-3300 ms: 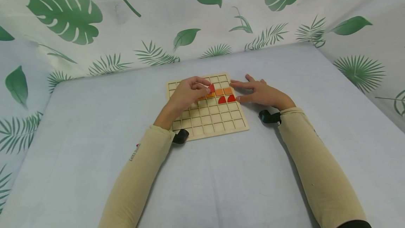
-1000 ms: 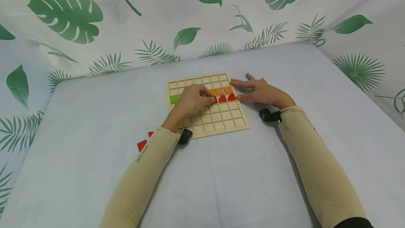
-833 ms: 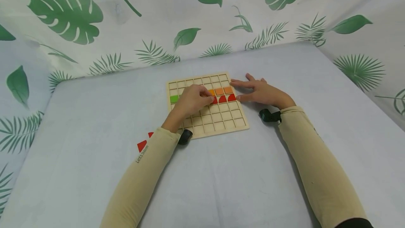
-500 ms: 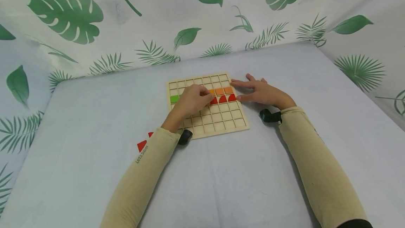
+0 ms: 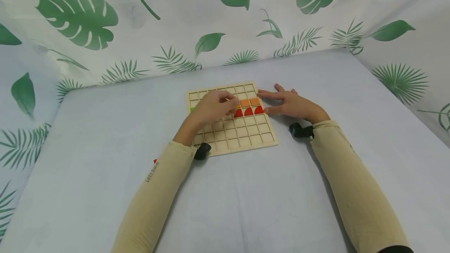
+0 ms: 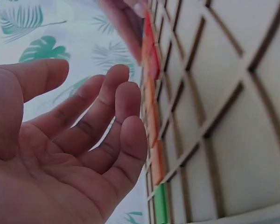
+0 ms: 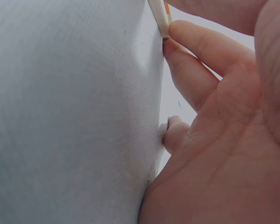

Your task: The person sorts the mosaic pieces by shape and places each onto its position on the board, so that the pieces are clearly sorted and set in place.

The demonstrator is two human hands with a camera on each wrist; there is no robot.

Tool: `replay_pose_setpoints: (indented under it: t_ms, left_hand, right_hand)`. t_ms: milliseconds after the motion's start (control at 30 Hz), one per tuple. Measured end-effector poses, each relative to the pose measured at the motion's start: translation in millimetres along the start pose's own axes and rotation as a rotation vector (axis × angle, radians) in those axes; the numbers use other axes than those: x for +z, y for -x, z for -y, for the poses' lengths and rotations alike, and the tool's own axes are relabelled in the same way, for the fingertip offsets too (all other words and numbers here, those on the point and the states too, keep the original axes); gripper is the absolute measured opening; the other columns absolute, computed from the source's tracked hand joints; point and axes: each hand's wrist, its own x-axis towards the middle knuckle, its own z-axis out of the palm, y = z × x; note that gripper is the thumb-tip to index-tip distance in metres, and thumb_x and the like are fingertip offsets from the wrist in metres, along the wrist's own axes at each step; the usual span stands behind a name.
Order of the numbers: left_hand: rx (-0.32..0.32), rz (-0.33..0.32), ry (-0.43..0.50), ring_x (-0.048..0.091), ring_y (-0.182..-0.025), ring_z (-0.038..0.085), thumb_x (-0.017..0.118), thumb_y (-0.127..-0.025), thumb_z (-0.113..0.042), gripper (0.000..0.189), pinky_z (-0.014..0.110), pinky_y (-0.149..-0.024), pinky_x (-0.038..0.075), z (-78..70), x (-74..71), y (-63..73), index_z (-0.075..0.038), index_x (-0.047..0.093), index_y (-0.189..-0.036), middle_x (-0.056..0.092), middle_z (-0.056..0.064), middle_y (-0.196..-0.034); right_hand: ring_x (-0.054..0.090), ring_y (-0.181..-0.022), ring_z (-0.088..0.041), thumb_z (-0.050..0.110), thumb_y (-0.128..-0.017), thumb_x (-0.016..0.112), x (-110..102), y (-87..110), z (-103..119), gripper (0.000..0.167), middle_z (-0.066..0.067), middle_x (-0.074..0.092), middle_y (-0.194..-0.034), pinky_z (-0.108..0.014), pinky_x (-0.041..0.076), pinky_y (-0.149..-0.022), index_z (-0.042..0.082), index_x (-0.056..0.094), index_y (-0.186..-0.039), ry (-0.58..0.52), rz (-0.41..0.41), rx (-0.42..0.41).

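A square wooden grid board lies on the table. Its cells hold orange tiles, a row of three red quarter-round pieces just nearer, and a green tile towards the left side. My left hand hovers over the board beside the leftmost red piece, thumb and fingers apart, and the left wrist view shows nothing held. Some tiles are hidden behind this hand in the head view. At the board's right edge, the spread fingers of my right hand touch the rim.
Near my left sleeve the corner of a loose red piece shows on the table; the sleeve covers the rest. A pale cloth spreads over the table. Behind it hangs a leaf-printed curtain.
My left hand has set a red piece into the cell left of the other two, let it go and risen slightly off. The left sleeve has shifted over loose red pieces. My right hand stays put.
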Motion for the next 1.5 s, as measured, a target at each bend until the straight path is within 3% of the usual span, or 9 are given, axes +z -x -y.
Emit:
replay_pose_setpoints:
  t_ms: [300,600,800,1033,1267,1500]
  left_hand:
    - [0.018,0.010,0.139,0.072,-0.116,0.024,0.061,-0.111,-0.031,0.042,0.043,-0.105,0.052,-10.4,-10.5,10.4,-0.006,0.064,-0.144,0.075,0.011,-0.126]
    - [0.034,0.000,0.214,0.067,-0.127,0.028,0.058,-0.112,-0.030,0.042,0.049,-0.110,0.048,-0.8,-18.1,26.9,-0.010,0.061,-0.149,0.072,0.014,-0.133]
    - [0.103,-0.027,0.267,0.067,-0.125,0.030,0.058,-0.112,-0.028,0.039,0.048,-0.111,0.048,6.8,-25.7,47.4,-0.012,0.062,-0.147,0.071,0.015,-0.134]
    - [0.166,-0.081,0.303,0.065,-0.122,0.040,0.057,-0.112,-0.026,0.038,0.055,-0.108,0.048,9.4,-40.5,74.7,-0.010,0.061,-0.146,0.073,0.014,-0.129]
    - [0.153,-0.146,0.317,0.065,-0.123,0.041,0.056,-0.113,-0.022,0.038,0.046,-0.103,0.051,11.9,-47.3,92.4,-0.008,0.059,-0.147,0.069,0.016,-0.134]
    - [0.126,-0.164,0.295,0.066,-0.123,0.033,0.056,-0.113,-0.022,0.039,0.042,-0.100,0.054,19.6,-49.3,106.4,-0.007,0.057,-0.148,0.062,0.010,-0.142]
  right_hand:
    - [-0.006,-0.161,-0.048,0.046,-0.103,0.070,-3,2.1,0,0.075,-0.030,0.002,-0.175,-0.074,-0.012,-0.119,0.022,0.039,-0.168,0.024,0.005,0.027]
    - [-0.004,-0.161,-0.047,0.044,-0.103,0.070,1,-0.3,2,0.074,-0.031,0.006,-0.174,-0.071,-0.012,-0.120,0.021,0.041,-0.167,0.024,-0.004,0.004]
    - [-0.005,-0.162,-0.045,0.042,-0.103,0.071,2,0.1,5,0.073,-0.029,0.009,-0.174,-0.071,-0.013,-0.120,0.020,0.041,-0.166,0.023,-0.007,0.001]
    - [-0.005,-0.161,-0.047,0.041,-0.103,0.071,0,1.7,2,0.073,-0.030,0.006,-0.174,-0.071,-0.014,-0.119,0.019,0.041,-0.166,0.015,-0.011,0.001]
    - [-0.006,-0.161,-0.048,0.041,-0.103,0.071,-1,3.1,2,0.074,-0.031,0.004,-0.174,-0.072,-0.015,-0.119,0.018,0.041,-0.166,0.001,-0.007,0.004]
    - [-0.004,-0.162,-0.045,0.039,-0.103,0.071,0,3.6,4,0.072,-0.027,0.013,-0.174,-0.071,-0.015,-0.119,0.017,0.042,-0.166,0.011,-0.014,-0.018]
